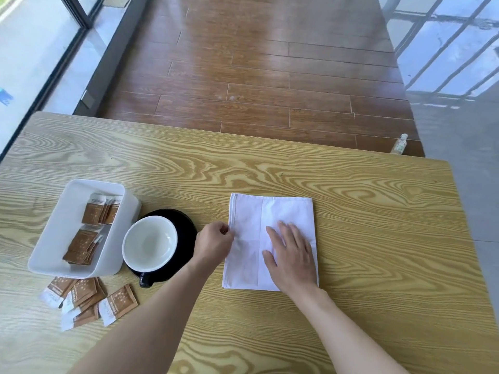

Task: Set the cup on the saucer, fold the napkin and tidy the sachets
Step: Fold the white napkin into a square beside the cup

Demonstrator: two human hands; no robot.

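The white cloth napkin is lying folded on the wooden table, right of the black saucer. It looks limp and light, likely best taken by its hemmed edge. The left hand is pinching that left edge; the right hand is lying flat, fingers spread, pinning it. The sachet print is too blurred to read.
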